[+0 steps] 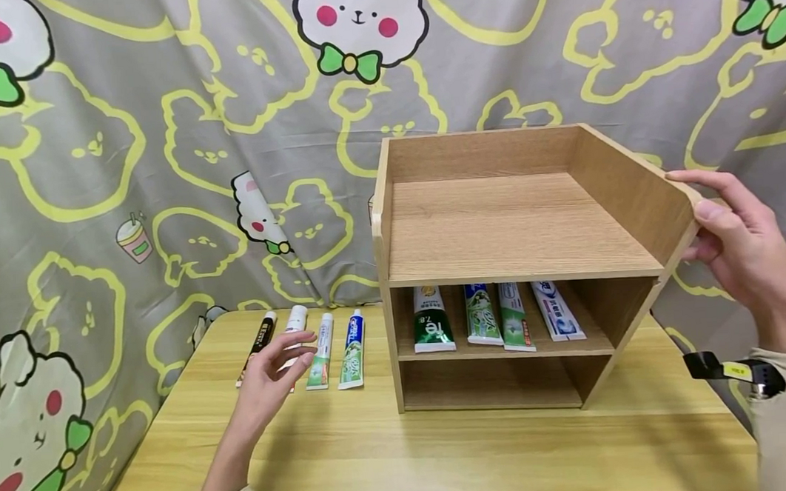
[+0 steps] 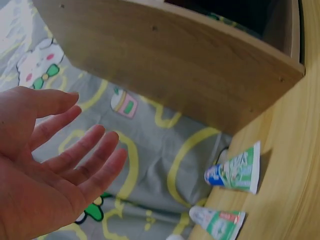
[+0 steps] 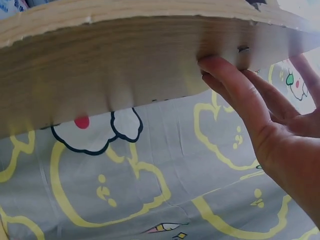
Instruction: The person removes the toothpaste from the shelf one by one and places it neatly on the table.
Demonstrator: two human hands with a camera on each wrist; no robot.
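A two-tier wooden desktop shelf stands on the table. My right hand grips its right side panel near the front; in the right wrist view, fingers press against the panel's outer face. On the middle level lie several toothpaste tubes, among them a dark green and white tube and a blue and white tube. My left hand, fingers loosely bent and holding nothing, hovers by more toothpaste tubes on the table: a black tube, a white-capped tube, a green and white tube and a blue-green tube.
The wooden table extends in front of the shelf. Behind it hangs a grey curtain with cartoon prints. Below the tubes' level, the shelf has a lower compartment.
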